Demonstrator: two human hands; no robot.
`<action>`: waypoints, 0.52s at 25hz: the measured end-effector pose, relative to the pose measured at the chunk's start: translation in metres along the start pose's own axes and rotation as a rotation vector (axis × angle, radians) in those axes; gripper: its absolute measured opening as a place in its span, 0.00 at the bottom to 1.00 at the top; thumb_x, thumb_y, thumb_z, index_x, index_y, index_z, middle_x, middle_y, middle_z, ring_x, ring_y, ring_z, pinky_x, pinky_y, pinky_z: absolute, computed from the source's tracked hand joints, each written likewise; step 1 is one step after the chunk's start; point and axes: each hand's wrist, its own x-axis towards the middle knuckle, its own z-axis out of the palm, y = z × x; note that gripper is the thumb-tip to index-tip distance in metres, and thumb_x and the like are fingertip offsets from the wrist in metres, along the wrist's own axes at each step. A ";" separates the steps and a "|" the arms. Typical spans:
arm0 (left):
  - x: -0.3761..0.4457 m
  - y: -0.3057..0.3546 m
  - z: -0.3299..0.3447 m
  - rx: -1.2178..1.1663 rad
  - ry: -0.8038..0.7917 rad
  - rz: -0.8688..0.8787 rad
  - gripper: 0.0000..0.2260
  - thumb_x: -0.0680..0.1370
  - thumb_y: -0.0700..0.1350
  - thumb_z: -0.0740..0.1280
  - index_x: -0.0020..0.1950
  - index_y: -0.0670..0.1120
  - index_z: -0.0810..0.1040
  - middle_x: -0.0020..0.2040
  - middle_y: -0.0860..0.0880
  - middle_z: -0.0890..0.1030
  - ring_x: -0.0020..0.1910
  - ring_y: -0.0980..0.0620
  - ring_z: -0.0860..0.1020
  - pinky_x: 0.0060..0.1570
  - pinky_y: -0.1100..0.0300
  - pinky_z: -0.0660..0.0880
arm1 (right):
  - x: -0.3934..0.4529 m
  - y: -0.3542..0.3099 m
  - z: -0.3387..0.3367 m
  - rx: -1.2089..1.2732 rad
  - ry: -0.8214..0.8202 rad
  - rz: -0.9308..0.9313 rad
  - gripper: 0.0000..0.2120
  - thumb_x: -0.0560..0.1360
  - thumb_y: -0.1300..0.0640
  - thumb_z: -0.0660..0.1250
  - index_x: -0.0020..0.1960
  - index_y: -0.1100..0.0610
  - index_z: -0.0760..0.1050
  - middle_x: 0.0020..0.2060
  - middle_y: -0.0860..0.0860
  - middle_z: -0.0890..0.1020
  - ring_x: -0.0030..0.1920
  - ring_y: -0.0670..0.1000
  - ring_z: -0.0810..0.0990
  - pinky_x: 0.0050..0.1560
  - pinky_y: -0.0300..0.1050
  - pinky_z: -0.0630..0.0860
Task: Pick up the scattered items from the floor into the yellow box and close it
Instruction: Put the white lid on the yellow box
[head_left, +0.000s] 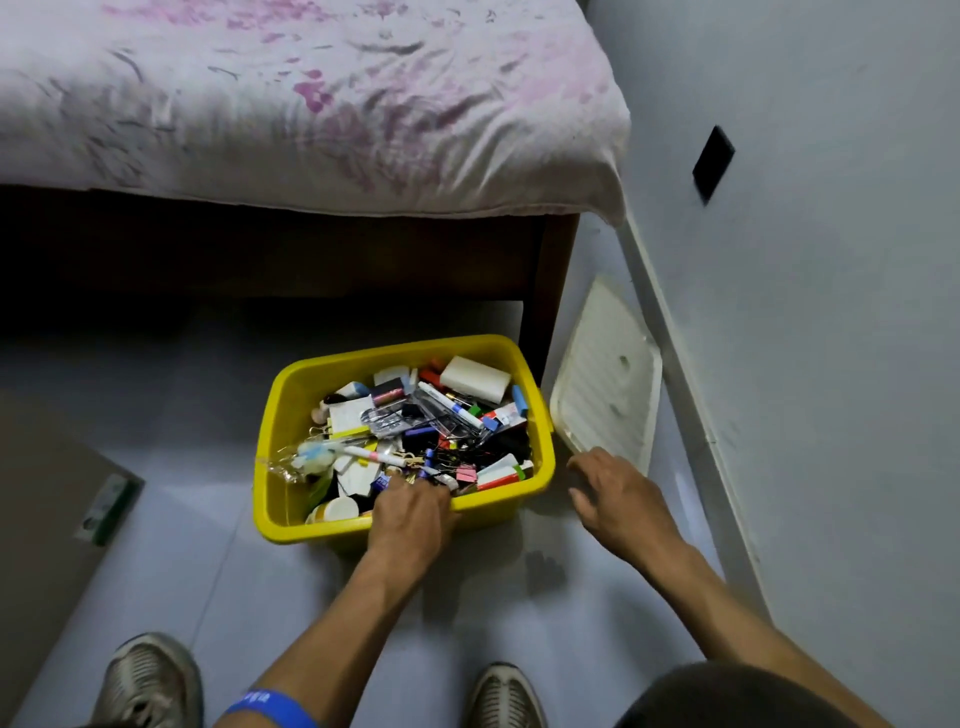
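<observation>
Dropping the last bits into the yellow box (311, 384), which sits on the floor just in front of the bed; my left hand (410, 512) is fingers-down in its near edge, grip hidden, can't tell. My right hand (610, 491), spread and empty, reaches for the white lid (608, 374) leaning beside the box. Floor looks clear, so closing should be next: lid needs seating square.

one yellow box (291, 410) is sitting on the floor, and one white lid (608, 379) is leaning beside it — the small items piled inside are too jumbled to count. two hands are showing — a left hand (413, 512) and a right hand (618, 493) — along with two shoes (148, 680), one blue wristband (275, 706) and one bed (311, 104).
</observation>
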 end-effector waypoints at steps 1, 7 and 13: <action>0.000 -0.008 0.002 -0.015 -0.004 -0.015 0.16 0.83 0.56 0.56 0.62 0.49 0.76 0.58 0.47 0.80 0.61 0.43 0.74 0.50 0.54 0.74 | 0.005 0.001 0.007 0.020 0.006 0.065 0.16 0.77 0.53 0.63 0.65 0.52 0.71 0.58 0.50 0.77 0.54 0.53 0.76 0.44 0.46 0.73; 0.007 -0.035 0.016 -0.101 -0.026 -0.015 0.17 0.82 0.59 0.54 0.66 0.51 0.70 0.64 0.48 0.75 0.64 0.42 0.74 0.49 0.51 0.76 | 0.053 0.004 0.066 0.078 -0.185 0.368 0.27 0.75 0.57 0.64 0.72 0.55 0.61 0.66 0.56 0.69 0.62 0.60 0.71 0.56 0.52 0.73; 0.007 -0.042 0.046 -0.137 0.142 0.037 0.16 0.80 0.59 0.58 0.59 0.51 0.76 0.57 0.45 0.80 0.52 0.42 0.78 0.45 0.49 0.74 | 0.060 0.020 0.131 -0.090 -0.291 0.443 0.17 0.76 0.61 0.63 0.65 0.56 0.68 0.63 0.56 0.70 0.60 0.59 0.72 0.52 0.50 0.73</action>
